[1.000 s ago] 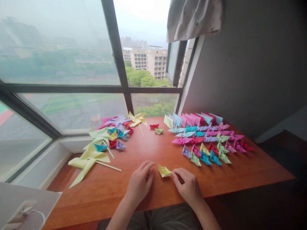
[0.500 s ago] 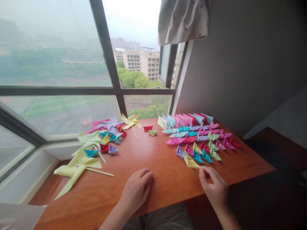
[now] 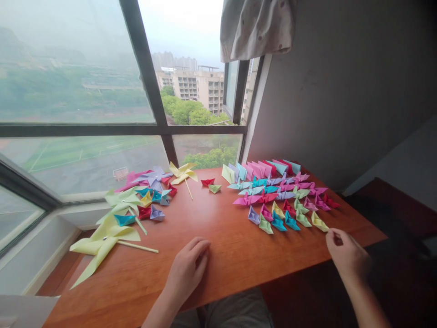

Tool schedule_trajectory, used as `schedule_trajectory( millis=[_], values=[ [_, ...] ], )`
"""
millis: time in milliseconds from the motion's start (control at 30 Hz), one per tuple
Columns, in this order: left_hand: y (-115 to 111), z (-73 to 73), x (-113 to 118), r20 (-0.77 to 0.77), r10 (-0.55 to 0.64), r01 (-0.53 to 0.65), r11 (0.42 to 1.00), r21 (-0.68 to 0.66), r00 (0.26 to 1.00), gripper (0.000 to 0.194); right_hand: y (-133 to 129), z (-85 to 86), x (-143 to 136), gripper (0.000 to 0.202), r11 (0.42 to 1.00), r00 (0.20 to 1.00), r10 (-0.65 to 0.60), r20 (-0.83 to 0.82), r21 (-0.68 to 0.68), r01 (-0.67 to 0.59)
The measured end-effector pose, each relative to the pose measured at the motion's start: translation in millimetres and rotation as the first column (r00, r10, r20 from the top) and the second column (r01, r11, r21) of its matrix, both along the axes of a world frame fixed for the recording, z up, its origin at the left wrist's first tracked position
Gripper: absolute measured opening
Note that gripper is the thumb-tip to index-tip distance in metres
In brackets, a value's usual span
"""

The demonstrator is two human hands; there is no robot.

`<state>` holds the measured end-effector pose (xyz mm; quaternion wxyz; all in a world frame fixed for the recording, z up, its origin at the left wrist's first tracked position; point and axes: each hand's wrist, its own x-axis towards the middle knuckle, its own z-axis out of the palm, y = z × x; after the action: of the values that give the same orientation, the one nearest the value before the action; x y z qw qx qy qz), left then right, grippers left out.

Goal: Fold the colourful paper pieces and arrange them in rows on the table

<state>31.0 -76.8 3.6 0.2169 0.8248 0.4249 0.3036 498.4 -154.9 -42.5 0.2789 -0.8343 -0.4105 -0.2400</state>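
Observation:
Between the thumb and fingertips of my right hand [image 3: 348,255] is the end of a yellow paper boat [image 3: 320,222], at the right end of the front row of boats. Just left of it are a light green paper boat [image 3: 302,218] and a blue one [image 3: 292,221]. More small boats stand further left, among them a lilac one [image 3: 253,215] and a front green one [image 3: 266,224]. My left hand [image 3: 189,264] rests on the table near its front edge, fingers curled together, with nothing visible in them.
Paper cranes [image 3: 251,199] and a row of folded paper pieces [image 3: 259,169] fill the table's [image 3: 218,218] back right. At left lie pinwheels [image 3: 105,239] and several boats [image 3: 157,213]. A red boat [image 3: 207,182] stands at the back, by the window [image 3: 208,130].
My right hand has moved right with the yellow boat, from in front of the boat rows to their right end. My left hand stays resting on the table. The view has shifted slightly.

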Motion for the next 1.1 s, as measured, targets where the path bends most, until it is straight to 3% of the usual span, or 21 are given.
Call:
schedule_trajectory(
  millis=[200, 467, 1100],
  values=[
    [0, -2.2, -1, 0.020, -0.002, 0.002, 1.000, -0.012, 1.000, 0.023, 9, -6.7, 4, 0.025, 1.000, 1.000, -0.002, 0.015, -0.019, 0.003],
    [0, -2.9, -1, 0.023, 0.003, -0.003, 1.000, -0.021, 1.000, 0.021, 21, -3.4, 2, 0.024, 1.000, 1.000, -0.006, -0.026, -0.019, 0.005],
    [0, -4.0, -2, 0.021, 0.010, -0.010, 1.000, 0.018, 1.000, 0.022, 20, -4.4, 0, 0.031, 0.998, 0.999, -0.011, -0.042, -0.055, 0.009]
  ],
)
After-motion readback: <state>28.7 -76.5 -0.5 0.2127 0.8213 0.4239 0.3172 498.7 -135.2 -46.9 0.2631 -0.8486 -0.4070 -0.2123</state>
